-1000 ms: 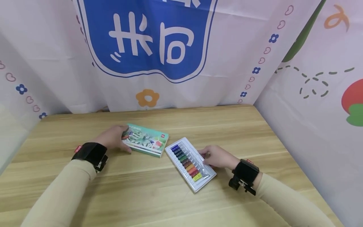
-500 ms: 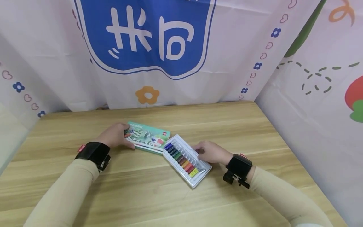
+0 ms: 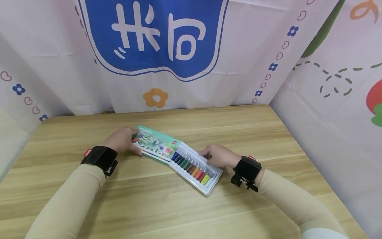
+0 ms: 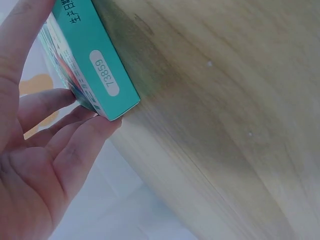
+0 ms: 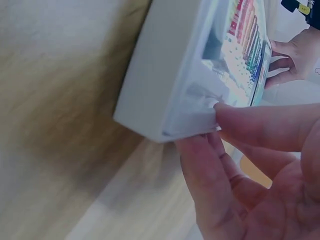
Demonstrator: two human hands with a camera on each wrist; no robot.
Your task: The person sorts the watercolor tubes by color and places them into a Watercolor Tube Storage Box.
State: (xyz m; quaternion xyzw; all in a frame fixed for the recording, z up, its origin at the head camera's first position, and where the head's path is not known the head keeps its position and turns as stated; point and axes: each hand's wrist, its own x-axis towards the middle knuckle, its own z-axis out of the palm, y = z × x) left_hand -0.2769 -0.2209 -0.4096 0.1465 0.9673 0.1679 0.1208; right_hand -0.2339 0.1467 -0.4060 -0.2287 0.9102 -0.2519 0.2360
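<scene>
A flat teal box (image 3: 155,142) with a printed plant picture lies in the middle of the table. My left hand (image 3: 122,141) grips its left end, thumb on the near side. In the left wrist view the box's teal end face (image 4: 102,70) shows a printed number. A white plastic tray (image 3: 188,179) carries a row of coloured paint tubes (image 3: 194,170), running from blue to yellow. My right hand (image 3: 219,156) pinches the tray's far right edge between thumb and fingers. The tray's left end meets the box's right end; whether it has entered cannot be told.
The wooden table (image 3: 167,212) runs back to a white cloth (image 3: 238,73) with a blue printed badge. More printed cloth (image 3: 337,109) closes off the right side. Black wrist cameras (image 3: 247,171) sit on both wrists.
My right hand has brought the tray left and turned it more in line with the box, closing the gap between them. My left hand, holding the box, has shifted slightly right.
</scene>
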